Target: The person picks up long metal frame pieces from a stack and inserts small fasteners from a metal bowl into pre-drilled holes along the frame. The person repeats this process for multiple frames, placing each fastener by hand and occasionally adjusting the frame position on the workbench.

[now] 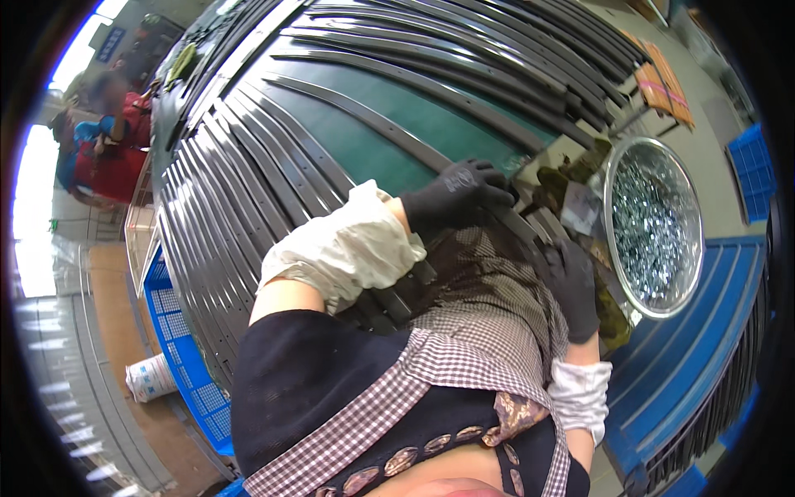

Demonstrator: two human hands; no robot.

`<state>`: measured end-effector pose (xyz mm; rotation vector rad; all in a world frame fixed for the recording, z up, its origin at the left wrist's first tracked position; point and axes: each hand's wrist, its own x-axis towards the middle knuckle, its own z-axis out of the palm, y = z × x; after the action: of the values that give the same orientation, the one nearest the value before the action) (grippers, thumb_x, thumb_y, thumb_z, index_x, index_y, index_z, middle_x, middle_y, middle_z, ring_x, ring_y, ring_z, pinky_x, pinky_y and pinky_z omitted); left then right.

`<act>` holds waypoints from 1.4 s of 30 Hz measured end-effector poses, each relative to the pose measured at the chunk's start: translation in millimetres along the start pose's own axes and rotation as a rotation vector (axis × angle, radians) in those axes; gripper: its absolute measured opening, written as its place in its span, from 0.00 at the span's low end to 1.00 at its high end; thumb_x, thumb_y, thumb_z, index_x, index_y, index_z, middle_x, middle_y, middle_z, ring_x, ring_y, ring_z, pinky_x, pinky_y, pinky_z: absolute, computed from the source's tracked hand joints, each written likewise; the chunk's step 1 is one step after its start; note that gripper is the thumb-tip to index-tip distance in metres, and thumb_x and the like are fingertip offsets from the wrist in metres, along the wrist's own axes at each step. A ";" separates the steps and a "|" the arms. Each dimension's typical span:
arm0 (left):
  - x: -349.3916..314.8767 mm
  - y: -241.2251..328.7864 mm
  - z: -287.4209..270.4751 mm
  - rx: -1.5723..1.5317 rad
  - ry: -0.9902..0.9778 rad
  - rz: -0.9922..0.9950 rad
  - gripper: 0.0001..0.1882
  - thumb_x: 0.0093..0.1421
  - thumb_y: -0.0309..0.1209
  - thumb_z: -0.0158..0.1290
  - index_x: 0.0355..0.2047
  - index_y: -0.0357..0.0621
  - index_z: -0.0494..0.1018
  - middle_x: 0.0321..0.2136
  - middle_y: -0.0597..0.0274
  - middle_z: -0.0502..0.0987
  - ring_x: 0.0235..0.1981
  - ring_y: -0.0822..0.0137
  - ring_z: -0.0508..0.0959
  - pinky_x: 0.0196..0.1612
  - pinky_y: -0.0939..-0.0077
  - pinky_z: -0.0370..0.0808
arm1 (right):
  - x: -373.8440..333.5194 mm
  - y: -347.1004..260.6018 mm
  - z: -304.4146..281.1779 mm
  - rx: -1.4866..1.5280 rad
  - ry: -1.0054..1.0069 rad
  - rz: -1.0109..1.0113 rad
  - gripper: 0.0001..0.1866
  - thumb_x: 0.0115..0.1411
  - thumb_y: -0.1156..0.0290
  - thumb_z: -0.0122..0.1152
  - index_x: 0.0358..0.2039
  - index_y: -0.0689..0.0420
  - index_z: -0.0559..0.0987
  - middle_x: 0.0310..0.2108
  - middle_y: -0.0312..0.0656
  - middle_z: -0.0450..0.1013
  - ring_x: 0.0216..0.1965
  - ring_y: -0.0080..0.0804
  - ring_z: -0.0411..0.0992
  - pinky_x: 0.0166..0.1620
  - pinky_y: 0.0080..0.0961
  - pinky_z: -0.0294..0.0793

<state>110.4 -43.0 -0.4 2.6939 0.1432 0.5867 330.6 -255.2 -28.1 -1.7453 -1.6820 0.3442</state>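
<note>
My left hand (460,195), in a black glove, is closed over a long dark metal strip (364,123) that runs from the table toward my lap. Close to the near end of that strip is my right hand (571,286), also black-gloved, its fingers bent around the end. Part of its grip is hidden. Short grey metal pieces (544,224) lie beside the right fingertips. To the right stands a round metal bowl (697,217) full of small shiny metal parts (650,228).
Many dark strips (240,182) cover the green tabletop (356,161). Blue crates stand at the left (178,331) and right (749,170). Orange wooden slats (662,83) rest at the far right. A person in red (108,166) is at the far left. A white sack (151,378) lies on the floor.
</note>
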 end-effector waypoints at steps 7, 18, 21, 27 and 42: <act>-1.8 11.3 -9.8 -0.076 -0.034 -0.083 0.22 0.43 0.35 0.66 0.41 0.53 0.80 0.43 0.62 0.77 0.46 0.54 0.75 0.50 0.57 0.72 | -24.0 -7.9 -18.4 0.092 -0.111 0.163 0.12 0.66 0.63 0.56 0.42 0.58 0.80 0.37 0.52 0.78 0.39 0.53 0.76 0.42 0.42 0.75; 0.4 12.2 -10.8 -0.014 -0.035 -0.053 0.25 0.42 0.36 0.70 0.44 0.52 0.81 0.37 0.60 0.78 0.41 0.52 0.76 0.46 0.57 0.74 | -33.0 -3.8 6.3 -0.055 0.049 0.052 0.11 0.64 0.61 0.58 0.38 0.56 0.80 0.31 0.48 0.78 0.34 0.49 0.77 0.36 0.42 0.76; 2.6 13.1 -10.6 -0.044 -0.067 -0.093 0.25 0.41 0.36 0.70 0.43 0.51 0.81 0.38 0.61 0.78 0.42 0.53 0.76 0.48 0.58 0.73 | -32.7 -5.0 11.8 -0.054 0.036 0.089 0.11 0.64 0.61 0.58 0.38 0.56 0.79 0.31 0.48 0.77 0.34 0.49 0.77 0.35 0.42 0.75; 0.9 10.4 -9.3 -0.024 -0.071 -0.088 0.26 0.43 0.36 0.69 0.46 0.52 0.81 0.38 0.60 0.78 0.41 0.54 0.76 0.47 0.59 0.75 | -21.7 -14.6 3.3 -0.053 -0.060 0.086 0.12 0.65 0.64 0.58 0.41 0.59 0.80 0.34 0.50 0.79 0.35 0.52 0.77 0.37 0.40 0.76; 0.8 12.6 -9.3 -0.006 -0.112 -0.092 0.26 0.44 0.35 0.69 0.47 0.53 0.80 0.39 0.61 0.78 0.42 0.54 0.75 0.47 0.60 0.74 | -0.6 -29.1 -0.1 -0.199 -0.134 0.025 0.09 0.60 0.67 0.60 0.38 0.56 0.79 0.31 0.46 0.79 0.32 0.47 0.78 0.34 0.38 0.76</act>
<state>107.4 -51.3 12.6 2.6899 0.2336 0.4068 308.0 -257.7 -10.0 -1.9254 -1.8446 0.3210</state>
